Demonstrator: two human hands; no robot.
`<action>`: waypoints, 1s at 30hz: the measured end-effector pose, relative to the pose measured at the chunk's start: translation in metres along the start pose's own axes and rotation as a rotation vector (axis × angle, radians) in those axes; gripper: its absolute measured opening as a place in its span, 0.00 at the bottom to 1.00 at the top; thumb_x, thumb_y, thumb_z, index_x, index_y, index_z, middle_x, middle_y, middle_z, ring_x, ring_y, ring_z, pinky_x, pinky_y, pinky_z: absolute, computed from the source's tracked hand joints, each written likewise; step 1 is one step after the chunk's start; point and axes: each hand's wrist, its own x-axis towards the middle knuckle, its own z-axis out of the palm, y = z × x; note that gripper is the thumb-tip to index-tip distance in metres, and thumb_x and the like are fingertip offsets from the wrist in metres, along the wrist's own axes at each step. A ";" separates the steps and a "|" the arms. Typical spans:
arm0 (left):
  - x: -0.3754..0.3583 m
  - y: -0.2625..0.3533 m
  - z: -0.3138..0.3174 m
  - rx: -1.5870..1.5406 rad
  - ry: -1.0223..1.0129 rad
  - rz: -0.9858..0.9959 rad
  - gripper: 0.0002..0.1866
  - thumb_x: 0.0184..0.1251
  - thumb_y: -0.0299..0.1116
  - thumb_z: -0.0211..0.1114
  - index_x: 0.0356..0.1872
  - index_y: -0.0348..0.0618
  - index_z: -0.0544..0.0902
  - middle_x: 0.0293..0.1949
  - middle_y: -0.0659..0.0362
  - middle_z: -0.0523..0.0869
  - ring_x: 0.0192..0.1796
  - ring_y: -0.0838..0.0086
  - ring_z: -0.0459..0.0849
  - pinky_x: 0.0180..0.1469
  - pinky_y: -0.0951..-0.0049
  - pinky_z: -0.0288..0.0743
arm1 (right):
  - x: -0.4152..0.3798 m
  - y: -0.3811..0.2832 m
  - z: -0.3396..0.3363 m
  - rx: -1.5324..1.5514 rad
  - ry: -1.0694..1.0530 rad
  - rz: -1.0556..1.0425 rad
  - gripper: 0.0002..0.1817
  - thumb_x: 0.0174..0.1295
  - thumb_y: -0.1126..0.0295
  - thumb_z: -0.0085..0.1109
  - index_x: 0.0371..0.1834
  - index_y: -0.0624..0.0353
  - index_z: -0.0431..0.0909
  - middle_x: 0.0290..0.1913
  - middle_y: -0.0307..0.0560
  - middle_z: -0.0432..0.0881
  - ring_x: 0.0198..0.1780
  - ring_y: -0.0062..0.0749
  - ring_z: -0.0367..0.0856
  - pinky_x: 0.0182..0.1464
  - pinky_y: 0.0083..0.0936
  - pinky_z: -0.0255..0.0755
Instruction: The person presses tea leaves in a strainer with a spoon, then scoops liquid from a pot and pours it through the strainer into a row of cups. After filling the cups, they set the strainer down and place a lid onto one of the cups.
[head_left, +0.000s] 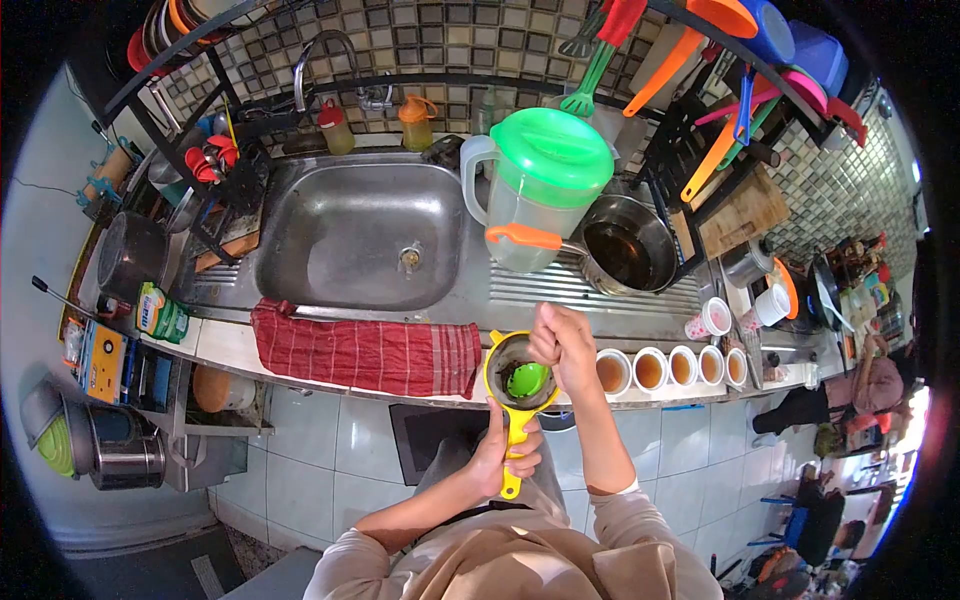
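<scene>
Left hand (505, 450) grips the yellow strainer (520, 385) handle; right hand (562, 340) pinches closed above its bowl. Step: straining. Next: likely clearing residue beside the cups (665, 368).

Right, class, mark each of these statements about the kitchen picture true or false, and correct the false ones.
1. The left hand grips the yellow strainer by its handle. True.
2. The jug has a red lid. False: its lid is green.
3. A red checked cloth hangs over the counter edge below the sink. True.
4. The sink is full of dishes. False: its basin holds none.
5. The right hand is over the strainer. True.
</scene>
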 end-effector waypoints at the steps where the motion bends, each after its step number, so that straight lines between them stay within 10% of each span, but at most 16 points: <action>1: 0.000 0.000 -0.001 -0.010 -0.005 -0.008 0.34 0.48 0.74 0.34 0.26 0.50 0.63 0.13 0.71 0.56 0.12 0.86 0.51 0.14 0.85 0.44 | -0.001 0.001 0.000 0.005 0.022 -0.027 0.21 0.64 0.61 0.43 0.13 0.54 0.55 0.12 0.29 0.50 0.11 0.14 0.43 0.15 0.16 0.38; 12: -0.004 0.005 0.004 0.085 0.111 -0.017 0.35 0.47 0.75 0.33 0.26 0.50 0.63 0.13 0.71 0.57 0.11 0.86 0.52 0.14 0.85 0.46 | -0.062 0.032 0.019 -0.335 0.245 -0.290 0.19 0.59 0.65 0.44 0.11 0.58 0.59 0.11 0.34 0.56 0.10 0.21 0.49 0.14 0.22 0.44; 17: 0.007 -0.003 -0.016 0.289 0.383 0.081 0.35 0.47 0.76 0.31 0.19 0.50 0.63 0.12 0.69 0.59 0.11 0.85 0.57 0.14 0.86 0.49 | -0.068 0.032 0.027 -0.718 -0.063 -0.528 0.11 0.53 0.73 0.48 0.16 0.66 0.68 0.13 0.49 0.65 0.14 0.40 0.68 0.20 0.28 0.62; 30: -0.005 0.007 -0.002 0.016 -0.026 -0.030 0.34 0.48 0.74 0.35 0.27 0.50 0.63 0.13 0.71 0.56 0.11 0.87 0.51 0.13 0.87 0.46 | -0.035 0.015 0.021 -0.334 0.106 -0.217 0.17 0.62 0.67 0.43 0.15 0.61 0.64 0.16 0.33 0.62 0.20 0.15 0.56 0.22 0.16 0.50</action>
